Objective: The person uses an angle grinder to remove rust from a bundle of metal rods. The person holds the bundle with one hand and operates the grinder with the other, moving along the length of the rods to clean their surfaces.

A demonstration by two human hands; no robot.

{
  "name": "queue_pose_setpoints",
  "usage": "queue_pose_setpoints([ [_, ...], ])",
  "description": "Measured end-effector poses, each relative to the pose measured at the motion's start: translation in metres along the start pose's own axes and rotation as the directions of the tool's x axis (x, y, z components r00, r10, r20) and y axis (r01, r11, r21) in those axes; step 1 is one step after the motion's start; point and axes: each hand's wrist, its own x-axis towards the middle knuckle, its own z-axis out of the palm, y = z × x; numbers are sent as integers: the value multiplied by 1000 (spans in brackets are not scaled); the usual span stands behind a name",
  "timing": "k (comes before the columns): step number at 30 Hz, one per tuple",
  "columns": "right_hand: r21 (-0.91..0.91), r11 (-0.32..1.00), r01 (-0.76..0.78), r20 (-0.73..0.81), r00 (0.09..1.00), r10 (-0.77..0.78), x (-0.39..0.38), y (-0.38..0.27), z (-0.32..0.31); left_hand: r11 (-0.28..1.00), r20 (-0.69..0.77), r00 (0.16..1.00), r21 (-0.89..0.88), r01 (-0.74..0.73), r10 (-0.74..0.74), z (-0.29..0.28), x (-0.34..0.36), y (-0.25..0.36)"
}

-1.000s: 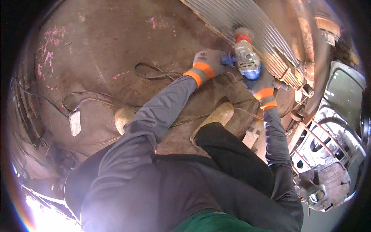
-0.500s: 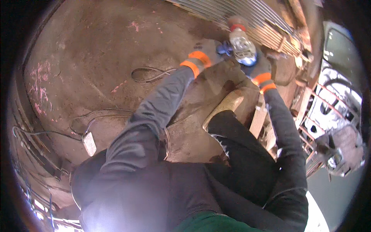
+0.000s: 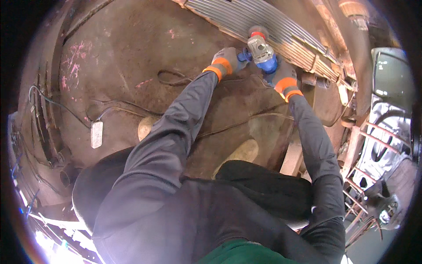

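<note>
An angle grinder with a blue body, a silver gear head and a red-banded round attachment points away from me. My left hand, in a grey glove with an orange cuff, is closed around its blue side handle. Behind the gear head, my right hand, gloved alike, wraps the blue body. The attachment is over the near side of a row of long grey metal bars lying side by side; whether it touches them I cannot tell.
A cord runs over the brown floor near my boots. To the left lies a white power strip with a cable. Wooden pieces, a rusty metal frame and a vehicle door panel stand on the right.
The view has shifted, and my other boot now shows at the left. Both hands, still gripping the grinder, appear slightly further left, with its attachment further over the bars.
</note>
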Motion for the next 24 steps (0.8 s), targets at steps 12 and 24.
queue_pose_setpoints([
  [12,76,992,-101,-28,994,103,-21,74,-5,992,57,997,117,-54,48,34,-4,65],
  [24,24,990,-140,14,990,139,-21,50,1,998,64,998,63,-15,11,27,-4,44],
])
